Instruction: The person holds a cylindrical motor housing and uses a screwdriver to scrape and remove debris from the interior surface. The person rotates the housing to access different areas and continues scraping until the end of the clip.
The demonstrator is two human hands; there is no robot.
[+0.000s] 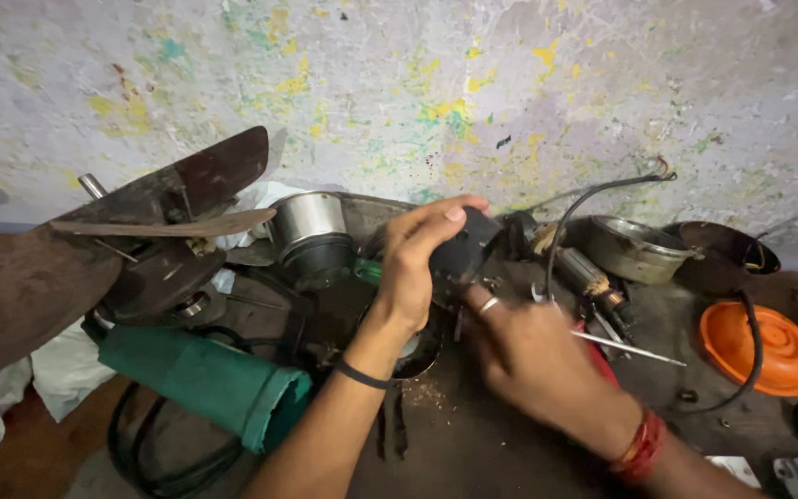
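Note:
My left hand [415, 263] grips a black, roughly cylindrical machine part [466, 242] and holds it up above the dark workbench [473, 434]. A black band sits on that wrist. My right hand [528, 356] is just below and to the right of the part, blurred, with a ring on one finger and red threads at the wrist. It holds a thin metal tool [625, 346] with a red handle whose shaft points right. Its fingertips reach up toward the underside of the black part.
Rusty fan blades [94, 249] lie at the left over a green cloth roll [205, 379]. A metal cylinder housing [311, 231], a motor armature [586, 273], a metal bowl [634, 248], an orange round cap [757, 346] and black cables [750, 342] crowd the bench below a paint-spattered wall.

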